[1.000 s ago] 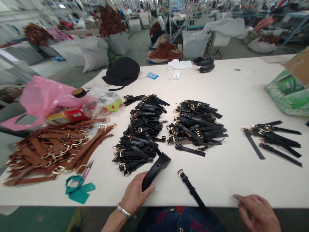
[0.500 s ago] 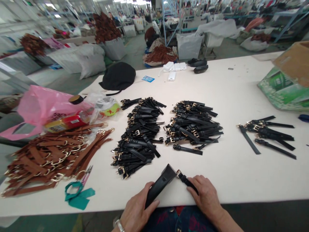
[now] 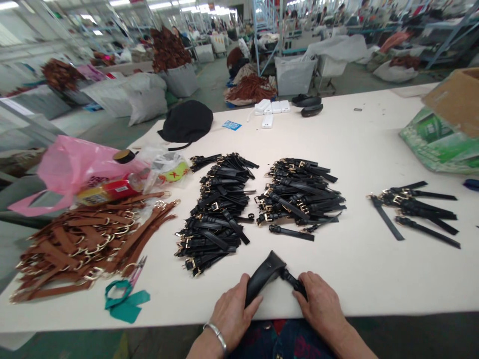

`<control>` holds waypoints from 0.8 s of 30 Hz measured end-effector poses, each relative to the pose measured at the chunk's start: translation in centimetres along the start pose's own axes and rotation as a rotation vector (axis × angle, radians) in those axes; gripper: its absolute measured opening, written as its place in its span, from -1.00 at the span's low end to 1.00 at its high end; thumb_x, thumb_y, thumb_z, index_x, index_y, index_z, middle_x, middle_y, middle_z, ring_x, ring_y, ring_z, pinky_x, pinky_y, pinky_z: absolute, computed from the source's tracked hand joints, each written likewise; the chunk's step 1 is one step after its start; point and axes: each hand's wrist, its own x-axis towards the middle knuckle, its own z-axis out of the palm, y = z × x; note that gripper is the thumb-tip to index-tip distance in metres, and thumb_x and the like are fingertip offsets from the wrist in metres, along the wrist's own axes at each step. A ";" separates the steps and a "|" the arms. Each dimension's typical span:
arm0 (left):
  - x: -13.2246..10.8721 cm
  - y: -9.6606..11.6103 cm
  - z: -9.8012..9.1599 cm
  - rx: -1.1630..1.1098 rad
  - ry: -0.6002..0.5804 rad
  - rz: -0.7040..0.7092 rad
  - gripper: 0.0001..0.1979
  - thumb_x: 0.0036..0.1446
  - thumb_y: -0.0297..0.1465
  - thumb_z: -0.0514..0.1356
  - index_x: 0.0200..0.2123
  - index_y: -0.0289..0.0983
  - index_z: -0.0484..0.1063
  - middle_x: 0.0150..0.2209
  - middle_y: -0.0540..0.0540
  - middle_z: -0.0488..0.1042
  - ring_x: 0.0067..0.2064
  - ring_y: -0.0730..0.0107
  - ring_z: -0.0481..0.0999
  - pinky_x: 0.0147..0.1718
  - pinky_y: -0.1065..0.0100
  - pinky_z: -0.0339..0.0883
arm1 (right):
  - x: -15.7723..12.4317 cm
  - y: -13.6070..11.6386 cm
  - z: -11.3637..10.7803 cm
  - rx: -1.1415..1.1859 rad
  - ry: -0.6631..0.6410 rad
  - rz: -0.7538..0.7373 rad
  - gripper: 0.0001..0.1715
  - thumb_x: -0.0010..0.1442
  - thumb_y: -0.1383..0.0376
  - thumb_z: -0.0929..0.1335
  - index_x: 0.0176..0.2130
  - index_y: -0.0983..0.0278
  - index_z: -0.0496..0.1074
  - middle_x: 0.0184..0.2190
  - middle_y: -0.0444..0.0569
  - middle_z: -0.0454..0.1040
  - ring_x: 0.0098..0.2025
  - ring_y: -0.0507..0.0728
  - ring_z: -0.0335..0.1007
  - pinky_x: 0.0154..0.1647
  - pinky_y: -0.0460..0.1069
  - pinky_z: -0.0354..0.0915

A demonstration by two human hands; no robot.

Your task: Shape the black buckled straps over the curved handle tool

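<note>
Black strap (image 3: 294,283) lay at the lower centre of the frame, slanting down to the right from the head of a black handheld tool (image 3: 264,280) into the fingers of the right hand (image 3: 322,303). Those fingers were closed narrowly on it, with the thumb along its lower side and the index finger above, so that only a short length showed beyond the fingertips. Its far end met the wide end of the tool, or perhaps sat just behind it; the view was too poor to tell which.

The left hand (image 3: 232,310), left of the lower centre, had its fingers wrapped around the tool's handle, the thumb on the near side, while the head pointed up and to the right. A silvery bracelet (image 3: 216,334) circled that wrist.

On the pale worktop (image 3: 359,271), two large heaps of black straps with gold-coloured buckles filled the middle of the frame, one left of centre (image 3: 220,219) and one right of it (image 3: 301,192). A smaller group (image 3: 424,209) lay at the right. Brown straps (image 3: 75,242) were piled at the lower left, beside a teal ribbon (image 3: 129,305).
</note>
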 end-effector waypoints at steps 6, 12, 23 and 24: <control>0.2 -0.5 0.2 0.013 -0.008 -0.001 -0.65 0.12 -0.16 -0.05 -0.08 -0.20 0.13 -0.30 -0.11 0.44 -0.27 0.25 0.44 -0.37 0.38 0.18 | 1.0 -1.1 -0.3 0.061 -0.056 0.042 -0.91 0.12 0.34 0.21 -0.29 0.25 0.26 -0.38 -0.02 0.36 -0.31 0.13 0.32 -0.34 -0.04 0.15; 0.1 -0.2 0.0 -0.017 -0.023 -0.016 -0.69 0.11 -0.18 -0.05 -0.13 -0.22 0.16 -0.31 -0.12 0.45 -0.28 0.26 0.44 -0.38 0.38 0.19 | 1.7 -0.8 0.9 0.060 -0.012 0.062 -0.83 0.12 0.29 0.22 -0.24 0.24 0.30 -0.37 -0.03 0.40 -0.33 0.13 0.37 -0.39 -0.05 0.17; -0.4 -0.8 -0.4 -0.096 0.012 -0.025 -0.71 0.09 -0.17 -0.01 -0.17 -0.21 0.19 -0.39 -0.06 0.44 -0.34 0.30 0.43 -0.41 0.41 0.18 | 1.9 0.2 1.6 0.185 0.009 0.028 -0.68 0.14 0.17 0.23 -0.11 0.20 0.36 -0.28 -0.02 0.46 -0.20 0.13 0.38 -0.20 -0.03 0.24; -0.6 -1.1 -0.6 -0.117 0.028 -0.033 -0.71 0.10 -0.16 -0.02 -0.18 -0.21 0.19 -0.41 -0.04 0.44 -0.36 0.31 0.43 -0.42 0.41 0.18 | 1.9 0.2 1.5 0.208 0.010 0.029 -0.67 0.14 0.16 0.23 -0.12 0.20 0.37 -0.28 -0.02 0.47 -0.20 0.13 0.38 -0.19 -0.03 0.24</control>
